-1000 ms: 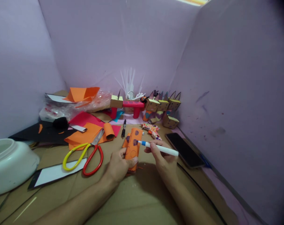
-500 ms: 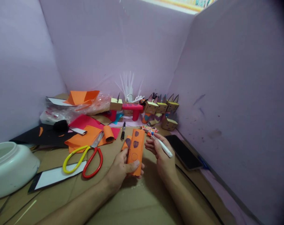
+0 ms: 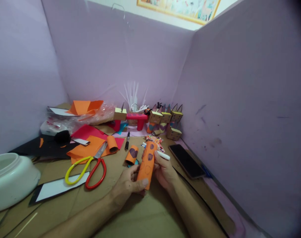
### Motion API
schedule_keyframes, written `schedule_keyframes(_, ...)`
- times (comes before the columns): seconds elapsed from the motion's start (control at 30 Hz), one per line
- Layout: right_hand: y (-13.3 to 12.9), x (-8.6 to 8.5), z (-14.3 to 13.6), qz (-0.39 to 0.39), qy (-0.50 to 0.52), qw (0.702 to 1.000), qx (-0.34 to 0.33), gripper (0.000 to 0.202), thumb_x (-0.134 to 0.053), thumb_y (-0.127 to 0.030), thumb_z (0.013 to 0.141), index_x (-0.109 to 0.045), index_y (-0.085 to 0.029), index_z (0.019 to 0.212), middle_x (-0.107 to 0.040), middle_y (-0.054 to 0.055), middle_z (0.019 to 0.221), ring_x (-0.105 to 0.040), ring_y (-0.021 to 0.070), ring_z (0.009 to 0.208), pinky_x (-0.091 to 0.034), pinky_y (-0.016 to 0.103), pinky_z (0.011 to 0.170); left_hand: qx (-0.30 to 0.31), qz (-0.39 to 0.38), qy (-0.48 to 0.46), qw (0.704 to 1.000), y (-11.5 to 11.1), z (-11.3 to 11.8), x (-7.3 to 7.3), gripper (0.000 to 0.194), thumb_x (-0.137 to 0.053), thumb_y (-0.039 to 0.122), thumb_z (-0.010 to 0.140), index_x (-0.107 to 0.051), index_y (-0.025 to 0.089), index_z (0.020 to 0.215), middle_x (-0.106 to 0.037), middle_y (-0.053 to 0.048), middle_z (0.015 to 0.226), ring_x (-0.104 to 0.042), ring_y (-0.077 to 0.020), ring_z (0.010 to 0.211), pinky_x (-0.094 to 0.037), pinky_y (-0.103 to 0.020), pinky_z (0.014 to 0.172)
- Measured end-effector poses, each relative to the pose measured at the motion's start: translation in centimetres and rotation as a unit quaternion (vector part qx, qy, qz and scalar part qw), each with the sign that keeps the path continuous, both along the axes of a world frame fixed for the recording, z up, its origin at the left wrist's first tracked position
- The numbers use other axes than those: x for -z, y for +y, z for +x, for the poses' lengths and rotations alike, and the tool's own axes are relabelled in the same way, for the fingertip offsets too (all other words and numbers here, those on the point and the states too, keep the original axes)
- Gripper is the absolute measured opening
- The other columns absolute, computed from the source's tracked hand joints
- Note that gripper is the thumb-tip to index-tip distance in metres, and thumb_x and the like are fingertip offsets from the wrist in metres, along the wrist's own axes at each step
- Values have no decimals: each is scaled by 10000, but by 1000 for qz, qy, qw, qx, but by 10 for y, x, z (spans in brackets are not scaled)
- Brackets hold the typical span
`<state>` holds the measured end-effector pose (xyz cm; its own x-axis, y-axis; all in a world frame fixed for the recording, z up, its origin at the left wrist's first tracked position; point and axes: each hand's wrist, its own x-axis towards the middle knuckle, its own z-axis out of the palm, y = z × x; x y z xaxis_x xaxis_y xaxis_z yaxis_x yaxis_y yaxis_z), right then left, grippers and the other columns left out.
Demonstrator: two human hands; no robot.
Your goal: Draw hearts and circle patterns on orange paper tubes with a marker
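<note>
An orange paper tube (image 3: 147, 165) bears purple filled spots near its top and an outlined circle lower down. My left hand (image 3: 127, 183) is closed around its lower left side, thumb across the front. At its right edge, my right hand (image 3: 164, 168) keeps a white marker (image 3: 163, 155) between its fingers while the fingers also touch the tube. Part of the marker passes behind the tube, its blue end showing on the left. Just left of the tube, a short orange roll (image 3: 132, 154) with a purple heart rests on the cardboard.
Scissors (image 3: 86, 172) lie at left, near a white pot (image 3: 14, 180). A black pen (image 3: 127, 141), another orange roll (image 3: 112, 144) and coloured paper (image 3: 86, 147) are farther back. Cardboard animal heads (image 3: 165, 116) stand by the wall. A phone (image 3: 186, 161) lies at right.
The marker hand has moved left and now touches the tube. The tube has turned slightly and stands apart from the heart roll. The view has tilted up.
</note>
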<state>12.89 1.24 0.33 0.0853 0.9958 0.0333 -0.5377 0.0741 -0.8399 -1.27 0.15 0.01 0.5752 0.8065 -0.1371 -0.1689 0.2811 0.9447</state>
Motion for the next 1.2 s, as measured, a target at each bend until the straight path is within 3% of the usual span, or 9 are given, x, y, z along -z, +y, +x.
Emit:
schedule_keyframes(0.1, 0, 0, -2, 16, 12, 999, 29, 303, -758, -409, 582, -649, -189, 761, -706, 22, 726, -657, 175, 629, -547, 288, 591, -13, 16, 32, 999, -2, 1, 2, 568, -760, 396, 543, -541, 130, 995, -615, -68, 809, -572, -144, 619, -473, -251, 539)
schedule_keyframes(0.23, -1, -2, -3, 29, 17, 999, 25, 319, -759, -395, 591, -639, -209, 820, -709, 14, 758, -661, 173, 658, -546, 285, 615, -17, 13, 43, 999, -4, 4, 0, 489, -737, 384, 588, -542, 117, 949, -619, -61, 750, -566, -131, 574, -472, -255, 537)
schedule_keyframes(0.4, -1, -5, 0, 5, 23, 1000, -2, 334, -740, -455, 587, -646, -186, 763, -699, 24, 685, -650, 172, 606, -538, 267, 550, 52, -72, -65, 994, -3, 1, 0, 330, -647, 351, 698, -566, 103, 901, -652, -114, 791, -613, -169, 614, -490, -293, 582)
schedule_keyframes(0.57, 0, -3, 3, -3, 33, 999, -6, 365, -712, -493, 611, -655, -183, 795, -710, 32, 724, -663, 180, 637, -542, 269, 558, 87, -151, -152, 973, 0, 0, 3, 304, -496, 322, 808, -605, 82, 959, -665, -162, 892, -639, -212, 726, -494, -334, 663)
schedule_keyframes(0.73, -2, 1, 4, -11, -19, 998, -58, 431, -593, -578, 702, -666, -162, 792, -696, 46, 636, -576, 141, 402, -491, 255, 380, 97, -187, -185, 960, 1, 1, 1, 323, -454, 309, 835, -618, 60, 961, -656, -190, 945, -622, -257, 863, -484, -388, 739)
schedule_keyframes(0.9, 3, 3, 3, -4, 48, 998, -29, 345, -722, -444, 638, -657, -189, 862, -722, 51, 807, -665, 182, 661, -551, 283, 610, 71, -173, -199, 962, 1, 3, 4, 237, -485, 261, 818, -630, 74, 825, -661, -136, 781, -632, -213, 675, -487, -392, 705)
schedule_keyframes(1.07, 5, 4, 3, -23, 63, 996, -67, 335, -692, -440, 676, -647, -178, 882, -719, 65, 865, -666, 182, 727, -540, 265, 634, 58, -169, -195, 964, 4, 3, 7, 218, -477, 257, 817, -605, 81, 827, -652, -125, 757, -624, -199, 638, -493, -380, 673)
schedule_keyframes(1.2, 6, 5, 4, -15, 56, 997, -50, 313, -704, -433, 668, -650, -177, 841, -721, 47, 791, -665, 175, 680, -541, 265, 626, 56, -146, -145, 977, 3, 3, 7, 286, -543, 335, 780, -565, 91, 928, -653, -137, 808, -625, -203, 666, -499, -362, 651)
